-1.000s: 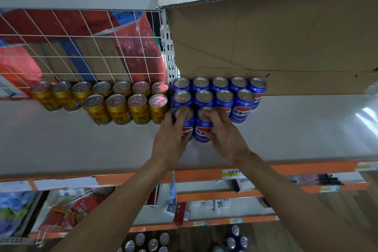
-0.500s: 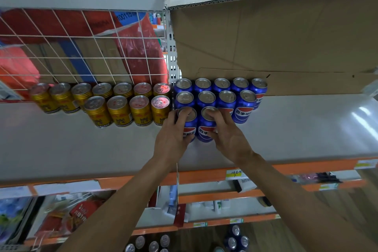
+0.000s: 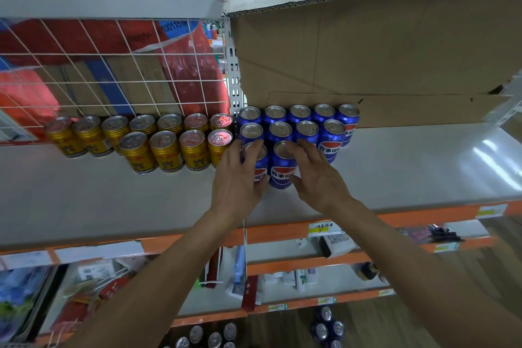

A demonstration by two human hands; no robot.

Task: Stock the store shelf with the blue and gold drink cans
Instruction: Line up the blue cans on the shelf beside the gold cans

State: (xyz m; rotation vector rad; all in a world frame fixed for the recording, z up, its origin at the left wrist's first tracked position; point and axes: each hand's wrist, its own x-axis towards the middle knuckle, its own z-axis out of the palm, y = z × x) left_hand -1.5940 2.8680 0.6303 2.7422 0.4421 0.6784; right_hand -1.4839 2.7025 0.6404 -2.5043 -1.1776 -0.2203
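Blue cans (image 3: 308, 133) with silver tops and red-white-blue logos stand upright on a grey store shelf (image 3: 409, 167), long axes vertical and logos facing the shelf's front edge. They form three rows against a cardboard box (image 3: 367, 45). Gold cans (image 3: 166, 150) stand upright in two rows just to their left. The left hand (image 3: 237, 183) curls around the front left can (image 3: 261, 171), fingers over its rim. The right hand (image 3: 319, 181) has loosely spread fingers touching the right side of the front right can (image 3: 282, 175). The hands are apart, one on each can.
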